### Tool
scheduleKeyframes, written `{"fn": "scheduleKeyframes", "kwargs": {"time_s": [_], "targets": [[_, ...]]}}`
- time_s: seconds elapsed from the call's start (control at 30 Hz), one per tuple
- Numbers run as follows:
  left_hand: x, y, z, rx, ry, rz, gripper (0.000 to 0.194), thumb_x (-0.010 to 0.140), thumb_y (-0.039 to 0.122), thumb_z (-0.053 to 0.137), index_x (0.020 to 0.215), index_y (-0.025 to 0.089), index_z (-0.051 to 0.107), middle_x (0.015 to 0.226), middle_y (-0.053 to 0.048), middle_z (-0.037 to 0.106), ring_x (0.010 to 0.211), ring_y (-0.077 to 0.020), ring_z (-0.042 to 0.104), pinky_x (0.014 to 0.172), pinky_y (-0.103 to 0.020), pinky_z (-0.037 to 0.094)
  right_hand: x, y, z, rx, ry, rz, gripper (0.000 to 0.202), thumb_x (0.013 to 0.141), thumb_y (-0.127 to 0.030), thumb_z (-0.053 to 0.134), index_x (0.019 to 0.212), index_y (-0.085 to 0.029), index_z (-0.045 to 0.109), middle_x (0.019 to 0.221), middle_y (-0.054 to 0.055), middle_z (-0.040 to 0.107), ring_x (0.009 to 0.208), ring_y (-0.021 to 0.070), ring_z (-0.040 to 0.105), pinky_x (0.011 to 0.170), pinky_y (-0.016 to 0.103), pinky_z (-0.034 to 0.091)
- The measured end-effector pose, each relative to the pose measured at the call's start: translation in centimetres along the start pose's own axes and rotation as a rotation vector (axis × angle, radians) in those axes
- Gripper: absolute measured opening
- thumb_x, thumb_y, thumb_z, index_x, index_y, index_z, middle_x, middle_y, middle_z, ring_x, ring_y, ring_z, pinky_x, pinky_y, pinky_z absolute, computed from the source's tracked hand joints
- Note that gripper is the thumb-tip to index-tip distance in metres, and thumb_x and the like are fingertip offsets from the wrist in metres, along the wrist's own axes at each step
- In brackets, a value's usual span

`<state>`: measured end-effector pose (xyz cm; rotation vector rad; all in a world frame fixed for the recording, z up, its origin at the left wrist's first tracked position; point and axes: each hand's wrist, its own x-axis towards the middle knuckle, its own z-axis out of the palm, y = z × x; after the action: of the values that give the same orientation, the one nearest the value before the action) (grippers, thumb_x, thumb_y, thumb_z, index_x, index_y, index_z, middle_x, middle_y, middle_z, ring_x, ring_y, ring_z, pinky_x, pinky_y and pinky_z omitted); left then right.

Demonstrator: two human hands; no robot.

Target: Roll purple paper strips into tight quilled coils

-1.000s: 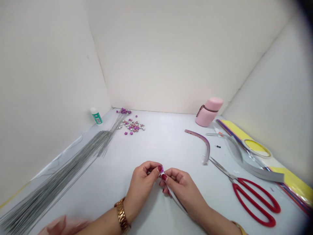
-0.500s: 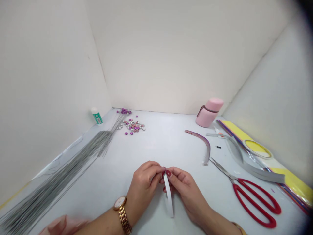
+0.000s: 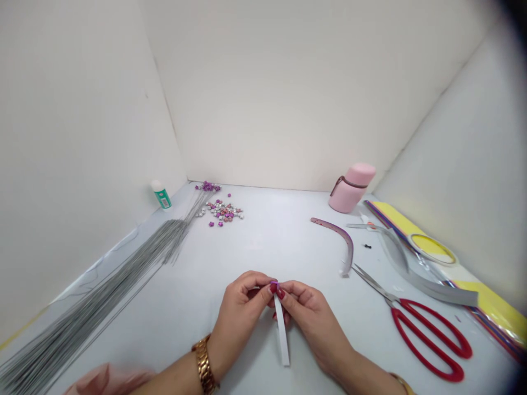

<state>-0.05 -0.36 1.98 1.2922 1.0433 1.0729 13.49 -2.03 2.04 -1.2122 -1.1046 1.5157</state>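
Left hand (image 3: 242, 302) and right hand (image 3: 315, 318): thumbs and fingertips pinched nearly together, both gripping the folded purple end of a paper strip (image 3: 282, 334). Strip: narrow, flat, white face showing, free end hanging toward the near side of the table (image 3: 263, 241).

Left side: bundle of thin, straight grey wires (image 3: 123, 280), fanned at the near end; small faceted stars (image 3: 226, 212), purple, silver and pinkish, in a loose heap; glue stick (image 3: 161, 195), white cap, green label.

Right side: curved stack of purple-pink strips (image 3: 340, 233); scissors (image 3: 424, 329), metal blades slightly parted, looped red handles; long curling grey strips (image 3: 432, 288) partly over glossy, yellow-topped sheets (image 3: 489, 302); smooth, matte pink bottle (image 3: 352, 189) with dark cord.
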Motion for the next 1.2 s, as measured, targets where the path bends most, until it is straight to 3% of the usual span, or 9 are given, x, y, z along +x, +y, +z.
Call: {"fn": "scheduleKeyframes", "kwargs": {"time_s": [0.17,0.43,0.87,1.03,1.2], "targets": [[-0.1,0.0,0.1,-0.130,-0.044,-0.088,0.014,0.077,0.026,0.055,0.074,0.014,0.060,0.056,0.001,0.056,0.053,-0.0119,0.054,0.058,-0.025,0.044,0.1,0.1,0.0,0.057,-0.006,0.074,0.027,0.070,-0.040,0.063,0.073,-0.014,0.063,0.058,0.000,0.059,0.051,0.0102,0.050,0.050,0.020,0.037],[0.4,0.3,0.0,-0.208,-0.090,-0.176,0.016,0.075,0.028,0.057,0.077,0.012,0.060,0.053,0.001,0.058,0.051,-0.0120,0.056,0.055,-0.024,0.043,-0.1,-0.2,-0.1,-0.028,-0.015,-0.001,0.029,0.074,-0.042,0.057,0.068,-0.014,0.061,0.057,0.000,0.059,0.053,0.0113,0.051,0.053,0.021,0.038],[0.3,-0.6,-0.3,-0.001,-0.025,-0.113,0.015,0.077,0.025,0.052,0.077,0.013,0.061,0.059,-0.001,0.062,0.057,-0.0139,0.058,0.060,-0.025,0.045,0.1,0.5,-0.3,-0.021,0.022,0.057,0.023,0.071,-0.037,0.061,0.069,-0.014,0.059,0.057,0.000,0.061,0.050,0.0099,0.051,0.050,0.020,0.037],[-0.1,-0.2,-0.4,0.306,0.038,0.122,0.013,0.078,0.019,0.051,0.078,0.016,0.063,0.074,-0.004,0.063,0.069,-0.0149,0.058,0.065,-0.025,0.045,0.0,0.4,-0.2,-0.026,0.001,0.048,0.026,0.073,-0.040,0.059,0.071,-0.014,0.060,0.054,-0.002,0.056,0.049,0.0097,0.047,0.048,0.020,0.035],[-0.5,0.0,-0.5,0.499,-0.032,0.358,0.018,0.081,0.013,0.047,0.086,0.017,0.064,0.083,-0.006,0.062,0.078,-0.0150,0.056,0.072,-0.025,0.044,0.1,0.5,-0.3,-0.008,0.019,-0.014,0.027,0.078,-0.038,0.054,0.070,-0.014,0.061,0.052,-0.002,0.051,0.049,0.0084,0.043,0.050,0.020,0.034]]}}
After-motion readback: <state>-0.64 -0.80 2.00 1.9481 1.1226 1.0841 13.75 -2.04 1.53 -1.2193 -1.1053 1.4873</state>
